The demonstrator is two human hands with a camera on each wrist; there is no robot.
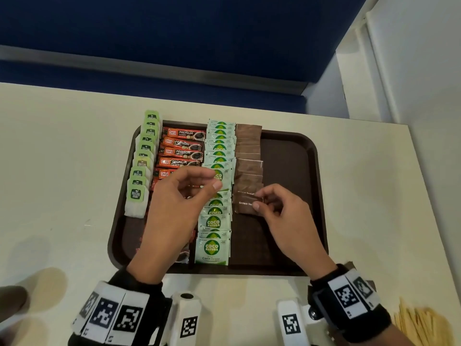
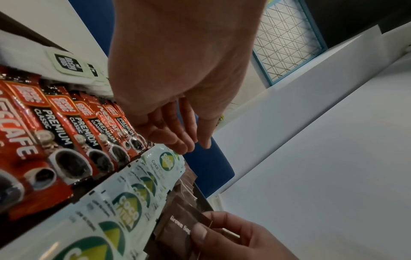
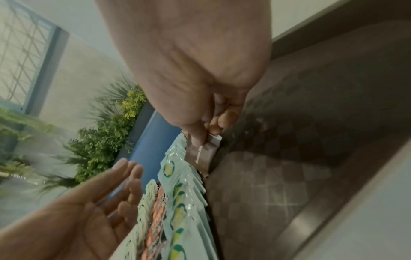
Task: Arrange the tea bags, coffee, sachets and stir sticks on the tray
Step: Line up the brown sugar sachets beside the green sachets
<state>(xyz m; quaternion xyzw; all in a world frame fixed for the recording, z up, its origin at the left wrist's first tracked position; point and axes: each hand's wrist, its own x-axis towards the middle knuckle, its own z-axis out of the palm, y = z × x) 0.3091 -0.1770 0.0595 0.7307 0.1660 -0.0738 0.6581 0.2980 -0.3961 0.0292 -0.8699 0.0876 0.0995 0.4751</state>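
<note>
A dark brown tray (image 1: 287, 171) holds four rows: green-tagged tea bags (image 1: 139, 176) at the left, then red coffee sticks (image 1: 182, 146), pale green coco sugar sachets (image 1: 218, 151) and brown sugar sachets (image 1: 248, 146). My right hand (image 1: 258, 203) pinches the nearest brown sugar sachet (image 1: 243, 204) at the near end of its row; the thumb (image 2: 200, 232) presses on its face. My left hand (image 1: 199, 186) hovers over the coffee and coco rows with fingers (image 2: 177, 140) relaxed and holds nothing. It hides part of both rows.
A loose pile of wooden stir sticks (image 1: 421, 325) lies on the cream table (image 1: 62, 158) off the tray, at the near right by my right wrist. A blue panel (image 1: 174, 33) runs behind the table. The table's right edge (image 1: 429, 191) meets a white wall.
</note>
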